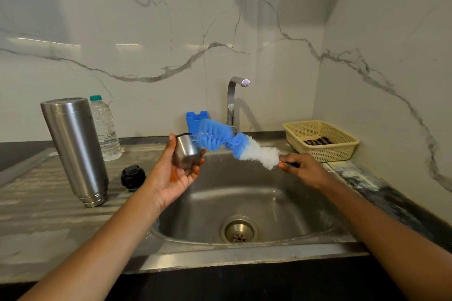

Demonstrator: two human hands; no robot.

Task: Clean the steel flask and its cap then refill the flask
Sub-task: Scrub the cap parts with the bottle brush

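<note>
Cleaning the cap, by the look of it: small cup-shaped steel cap (187,154) cradled in the left hand (176,175) with fingers curled round it, above the steel sink (281,203). Long blue-and-white bristle bottle brush (234,144) pinched by its thin handle in the right hand (303,168), blue tip at the cap's mouth. Next, probably: pushing bristles inside and twisting, with a firm hold. Tall brushed-steel flask (74,151) standing neck-down on the ribbed steel table left of the sink, near a clear plastic water bottle (105,129) and a round black stopper (133,177). Grey-veined white marble walls behind.
</note>
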